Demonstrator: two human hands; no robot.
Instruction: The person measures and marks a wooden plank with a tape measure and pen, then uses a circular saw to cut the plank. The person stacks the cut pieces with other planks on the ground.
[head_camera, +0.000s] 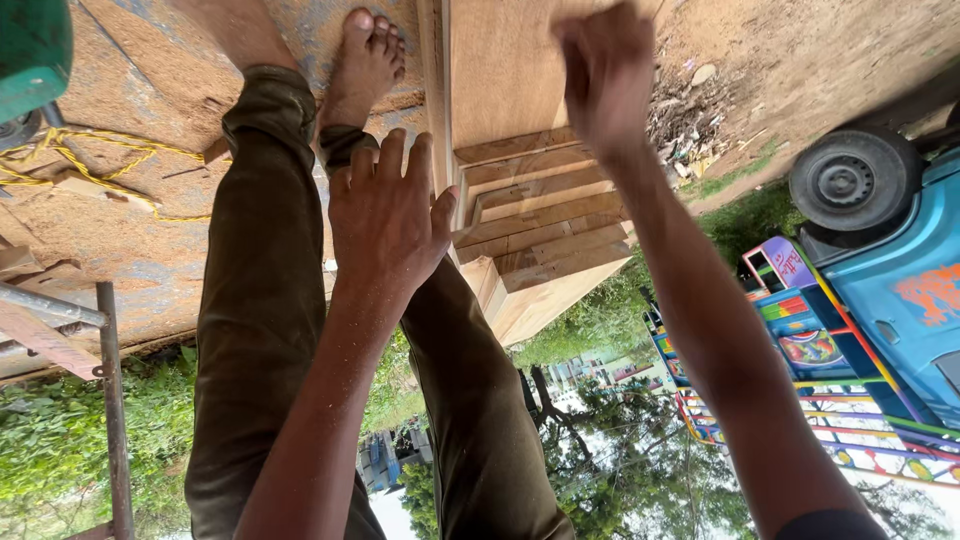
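That carved wooden door panel (530, 220) lying at about 12 o'clock looks heavy, stiff and splintery, so grab its long side rail where the left hand (390, 215) rests flat and open, while the right hand (605, 75) hovers above it curled into a loose fist, holding nothing.

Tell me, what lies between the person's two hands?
In the head view, a carved wooden door lies between the left hand and the right hand.

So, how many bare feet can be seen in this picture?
1: a bare foot at the top, on the sawdust-covered floor beside the wooden door. The other foot may be hidden.
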